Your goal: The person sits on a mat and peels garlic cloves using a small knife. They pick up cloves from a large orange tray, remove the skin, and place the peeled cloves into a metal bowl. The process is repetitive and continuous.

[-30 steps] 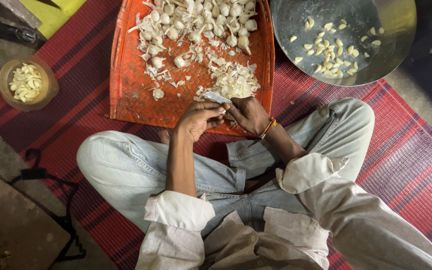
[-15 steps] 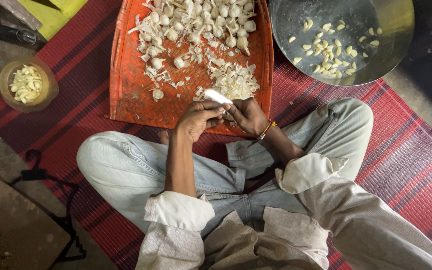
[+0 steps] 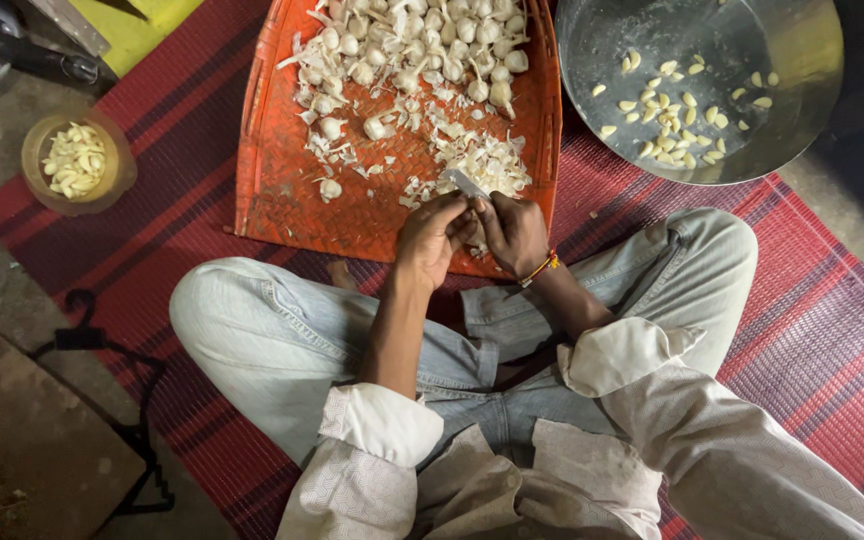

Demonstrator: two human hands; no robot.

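Both hands, left hand (image 3: 432,235) & right hand (image 3: 514,232), pinch a garlic clove (image 3: 468,186) at the woven tray (image 3: 282,190) near edge; few peeled cloves (image 3: 674,110) in the steel bowl (image 3: 802,110), tons of whole garlic (image 3: 422,45) left imo.

We sit cross-legged on a red striped mat (image 3: 802,330) that is spread over the grey floor (image 3: 12,290). On the mat lies an orange woven tray (image 3: 282,190) just in front of our knees, and to its right a big metal bowl (image 3: 802,60) stands half on the mat. At the mat's left edge stands a small round bowl (image 3: 112,185) with peeled cloves. On the bare floor at the left lies a black hanger (image 3: 82,335).
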